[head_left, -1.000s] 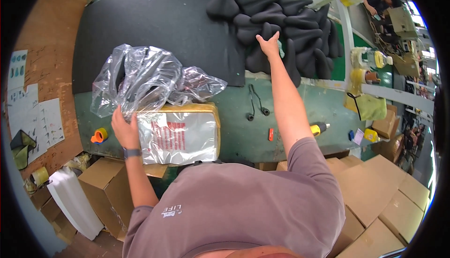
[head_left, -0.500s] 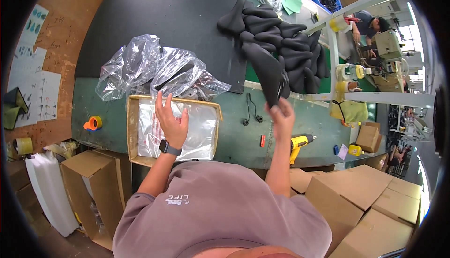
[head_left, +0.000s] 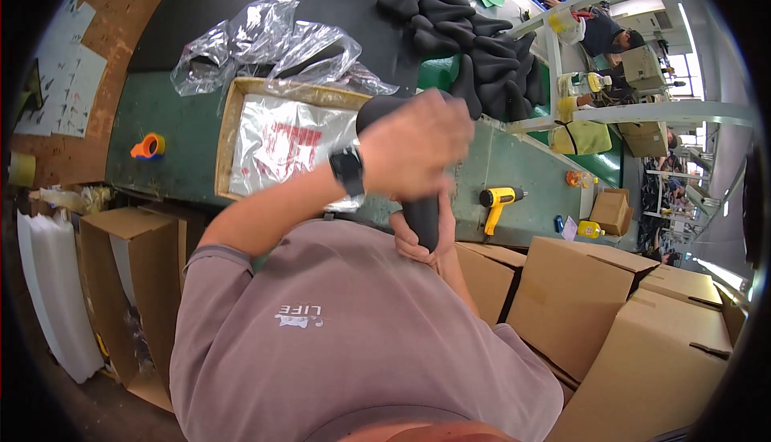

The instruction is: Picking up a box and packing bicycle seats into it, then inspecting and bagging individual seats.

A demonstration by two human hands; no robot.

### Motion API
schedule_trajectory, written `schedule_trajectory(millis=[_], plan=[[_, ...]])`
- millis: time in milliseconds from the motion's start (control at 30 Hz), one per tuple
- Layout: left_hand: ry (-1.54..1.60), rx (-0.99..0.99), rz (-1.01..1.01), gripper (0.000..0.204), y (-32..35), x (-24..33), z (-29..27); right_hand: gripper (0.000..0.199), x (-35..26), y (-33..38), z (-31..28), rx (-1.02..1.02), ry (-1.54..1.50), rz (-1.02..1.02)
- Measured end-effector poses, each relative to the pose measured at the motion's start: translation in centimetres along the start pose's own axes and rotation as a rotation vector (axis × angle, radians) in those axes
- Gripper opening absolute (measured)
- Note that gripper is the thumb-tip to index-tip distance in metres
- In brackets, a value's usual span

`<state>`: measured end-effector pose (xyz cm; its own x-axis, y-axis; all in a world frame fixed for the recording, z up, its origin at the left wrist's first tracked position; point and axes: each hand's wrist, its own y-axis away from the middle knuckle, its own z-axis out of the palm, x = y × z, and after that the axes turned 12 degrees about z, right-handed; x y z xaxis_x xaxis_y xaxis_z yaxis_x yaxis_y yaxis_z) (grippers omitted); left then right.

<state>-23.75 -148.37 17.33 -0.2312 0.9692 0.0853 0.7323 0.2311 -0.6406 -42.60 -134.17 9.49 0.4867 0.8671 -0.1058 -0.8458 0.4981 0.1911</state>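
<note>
On the far left, white foam sheets (head_left: 56,297) stood beside an open cardboard box (head_left: 112,281). An orange tape dispenser (head_left: 148,147) sat on the green table (head_left: 190,157). Next came a shallow cardboard tray (head_left: 226,137) holding a silvery plastic sheet (head_left: 269,157), with a clear plastic bag (head_left: 265,31) just beyond it. The left hand (head_left: 422,143), blurred, was over the middle of a black bike seat (head_left: 421,221); I could not tell whether it gripped. The seat was by the tray's right side, its narrow end toward the person, and the right hand (head_left: 442,237) was wrapped around that end. Further right lay a pile of black seats (head_left: 491,61) and a yellow heat gun (head_left: 499,198)
</note>
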Motion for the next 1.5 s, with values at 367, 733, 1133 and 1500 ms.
schedule_trajectory(millis=[367,733,1133,1500], plan=[[0.164,0.236,-0.986,0.029,18.7,-3.0,12.4,0.103,6.0,2.6,-0.2,-0.073,-0.029,-0.064],[0.12,-0.169,-1.156,0.03,32.0,3.7,29.7,0.038,7.5,7.3,-2.7,1.028,1.079,-0.608],[0.33,0.167,-1.499,0.024,36.6,3.8,25.9,0.094,5.4,-5.4,-15.8,1.176,1.374,-0.116],[0.236,0.398,-0.789,0.006,22.7,9.7,0.5,0.097,1.2,-10.1,-13.6,1.003,1.172,0.135]])
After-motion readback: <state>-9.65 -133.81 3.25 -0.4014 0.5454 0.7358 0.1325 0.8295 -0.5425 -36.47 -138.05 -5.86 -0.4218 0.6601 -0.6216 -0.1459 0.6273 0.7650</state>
